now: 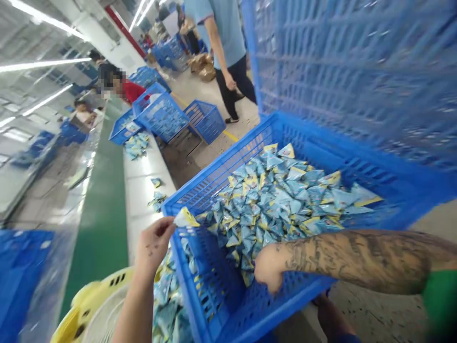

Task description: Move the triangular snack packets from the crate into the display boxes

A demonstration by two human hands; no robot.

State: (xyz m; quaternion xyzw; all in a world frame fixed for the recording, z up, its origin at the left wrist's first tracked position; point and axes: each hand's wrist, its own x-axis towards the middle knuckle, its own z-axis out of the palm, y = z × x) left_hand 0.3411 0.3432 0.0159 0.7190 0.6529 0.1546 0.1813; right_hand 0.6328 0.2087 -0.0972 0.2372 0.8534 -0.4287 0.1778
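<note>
My left hand (156, 244) pinches one small blue, white and yellow triangular packet (186, 218) over the near left rim of a big blue crate (217, 188). Inside the crate lies a heap of similar packets (282, 190). My right hand (269, 267), on a tattooed forearm coming in from the right, reaches down at the near edge of that heap. Its fingers are bent downward and hidden, so I cannot make out whether they hold anything. More packets (166, 290) lie between my left forearm and the crate.
A green belt (102, 205) runs beside a pale ledge (143, 183) with scattered packets. Further off stand blue crates (162, 116). A person in light blue (224, 33) stands beyond the crate; others are farther away. A raised blue crate (342, 71) fills the upper right. A yellow cartoon-faced object (84, 305) is bottom left.
</note>
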